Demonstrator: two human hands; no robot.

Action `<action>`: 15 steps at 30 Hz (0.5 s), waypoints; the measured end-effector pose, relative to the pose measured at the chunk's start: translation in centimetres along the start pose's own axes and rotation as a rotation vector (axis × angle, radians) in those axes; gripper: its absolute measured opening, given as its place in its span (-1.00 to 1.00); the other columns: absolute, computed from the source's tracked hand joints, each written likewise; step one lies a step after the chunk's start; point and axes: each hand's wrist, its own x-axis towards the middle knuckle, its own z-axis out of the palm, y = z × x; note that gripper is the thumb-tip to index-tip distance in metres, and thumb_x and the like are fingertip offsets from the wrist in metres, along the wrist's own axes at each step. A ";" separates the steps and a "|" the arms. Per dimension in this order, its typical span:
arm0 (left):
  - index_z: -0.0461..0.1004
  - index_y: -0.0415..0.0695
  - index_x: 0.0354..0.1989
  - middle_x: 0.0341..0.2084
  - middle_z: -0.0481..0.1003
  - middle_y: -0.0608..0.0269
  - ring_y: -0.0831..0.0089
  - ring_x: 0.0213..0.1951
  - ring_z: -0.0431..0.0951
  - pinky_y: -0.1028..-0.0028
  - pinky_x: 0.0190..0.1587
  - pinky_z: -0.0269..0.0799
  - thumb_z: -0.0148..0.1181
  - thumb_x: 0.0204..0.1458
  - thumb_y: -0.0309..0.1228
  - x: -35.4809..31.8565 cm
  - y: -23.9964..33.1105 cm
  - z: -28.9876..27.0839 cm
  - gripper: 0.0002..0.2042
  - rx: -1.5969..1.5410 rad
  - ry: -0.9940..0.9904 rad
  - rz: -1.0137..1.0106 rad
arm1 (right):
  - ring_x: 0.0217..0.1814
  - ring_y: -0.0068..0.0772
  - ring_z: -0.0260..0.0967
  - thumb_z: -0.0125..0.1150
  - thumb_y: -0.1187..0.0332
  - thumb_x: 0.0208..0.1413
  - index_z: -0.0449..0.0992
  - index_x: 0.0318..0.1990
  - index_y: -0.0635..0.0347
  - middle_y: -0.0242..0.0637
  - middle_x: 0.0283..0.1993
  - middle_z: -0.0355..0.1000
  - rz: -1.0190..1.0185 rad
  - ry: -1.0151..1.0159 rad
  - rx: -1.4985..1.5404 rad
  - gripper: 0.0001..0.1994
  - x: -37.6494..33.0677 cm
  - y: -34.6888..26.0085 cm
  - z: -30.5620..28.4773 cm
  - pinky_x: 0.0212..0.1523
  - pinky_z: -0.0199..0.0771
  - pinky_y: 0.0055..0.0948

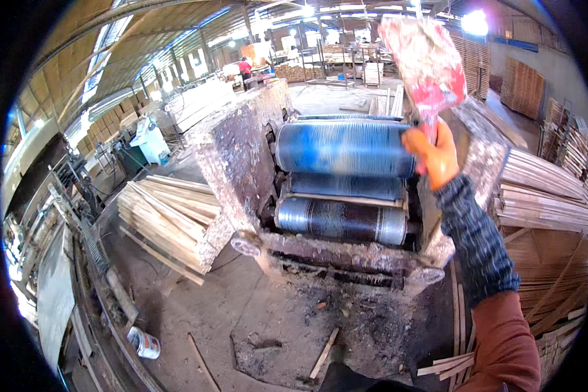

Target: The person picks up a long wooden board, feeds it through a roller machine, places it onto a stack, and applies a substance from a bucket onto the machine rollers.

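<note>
My right hand (438, 155), in an orange glove, is raised at the right end of the rollers. Its fingers are wrapped round the handle of a red scoop (424, 65), which points up and away and is thickly smeared with pale paste. Just left of the hand lies the upper roller (343, 147), ribbed and streaked blue. Below it are a darker middle roller (346, 186) and a shiny lower roller (340, 219). They sit in a machine frame (225, 147) crusted with dried residue. My left hand is out of the picture.
Stacks of wooden strips (166, 215) lie left of the machine, with more strips (542, 189) at the right. A white bucket (144, 343) lies tipped on the floor at lower left, near loose sticks (325, 353). Far back, a person in red (244, 68) stands among wood piles.
</note>
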 end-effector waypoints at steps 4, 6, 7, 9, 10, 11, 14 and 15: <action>0.48 -0.04 -0.17 -0.23 0.51 0.17 0.27 -0.21 0.50 0.22 -0.33 0.40 0.19 0.01 -0.19 5.8 5.5 -3.2 -0.73 0.011 0.003 0.033 | -0.52 -0.55 0.41 0.33 0.25 0.07 0.36 0.02 0.22 -0.30 -0.33 0.55 -0.134 0.158 0.127 -0.58 13.1 9.8 6.9 -0.63 0.31 -0.53; 0.48 -0.03 -0.17 -0.24 0.51 0.18 0.28 -0.22 0.50 0.23 -0.34 0.39 0.19 0.02 -0.18 7.9 7.3 -4.6 -0.73 0.019 0.003 0.037 | -0.38 -0.30 0.54 0.34 0.19 0.03 0.35 0.02 0.28 -0.14 -0.33 0.60 -0.034 0.113 -0.167 -0.51 16.6 17.6 8.5 -0.41 0.51 -0.29; 0.48 -0.03 -0.16 -0.24 0.51 0.18 0.29 -0.22 0.50 0.23 -0.34 0.39 0.19 0.02 -0.18 8.8 8.0 -5.0 -0.73 0.018 0.002 0.038 | -0.24 0.01 0.58 0.32 0.18 0.01 0.35 0.02 0.28 0.04 -0.27 0.59 -0.108 0.248 -0.439 -0.50 16.7 22.0 9.5 -0.21 0.54 -0.11; 0.48 -0.02 -0.16 -0.24 0.51 0.19 0.30 -0.23 0.49 0.24 -0.35 0.39 0.19 0.02 -0.17 10.1 8.9 -5.7 -0.73 0.007 0.010 0.033 | 0.05 0.12 0.50 0.21 0.25 0.05 0.26 0.25 0.18 0.14 0.03 0.50 0.042 0.236 -0.755 -0.41 14.6 29.7 9.9 0.06 0.49 -0.05; 0.48 -0.02 -0.16 -0.25 0.51 0.19 0.30 -0.24 0.49 0.24 -0.35 0.38 0.19 0.03 -0.16 10.5 9.2 -6.0 -0.72 0.000 0.016 0.033 | 0.19 0.08 0.42 0.21 0.31 0.03 0.18 0.35 0.13 0.13 0.23 0.37 0.119 -0.029 -0.936 -0.33 13.7 32.6 10.2 0.18 0.43 -0.06; 0.48 -0.02 -0.16 -0.25 0.51 0.20 0.31 -0.24 0.49 0.25 -0.36 0.38 0.18 0.03 -0.16 10.8 9.4 -6.1 -0.72 -0.009 0.023 0.032 | 0.28 0.04 0.33 0.25 0.34 0.00 0.28 0.28 0.17 0.18 0.27 0.30 0.455 -0.121 -0.960 -0.38 13.1 34.5 10.3 0.24 0.38 -0.09; 0.48 -0.01 -0.15 -0.25 0.52 0.21 0.33 -0.25 0.49 0.26 -0.37 0.37 0.18 0.04 -0.15 11.0 9.8 -6.4 -0.72 -0.034 0.029 0.017 | 0.06 -0.08 0.47 0.35 0.35 -0.06 0.51 -0.14 0.30 0.18 0.02 0.43 0.479 -0.553 -1.186 -0.67 14.8 35.4 10.8 0.01 0.53 -0.17; 0.48 -0.01 -0.15 -0.26 0.52 0.21 0.34 -0.26 0.49 0.26 -0.37 0.37 0.18 0.04 -0.14 11.0 9.9 -6.5 -0.72 -0.042 0.032 0.012 | -0.13 -0.12 0.56 0.38 0.33 -0.08 0.55 -0.31 0.32 0.13 -0.14 0.51 0.536 -0.525 -1.019 -0.75 16.4 34.2 11.0 -0.16 0.61 -0.21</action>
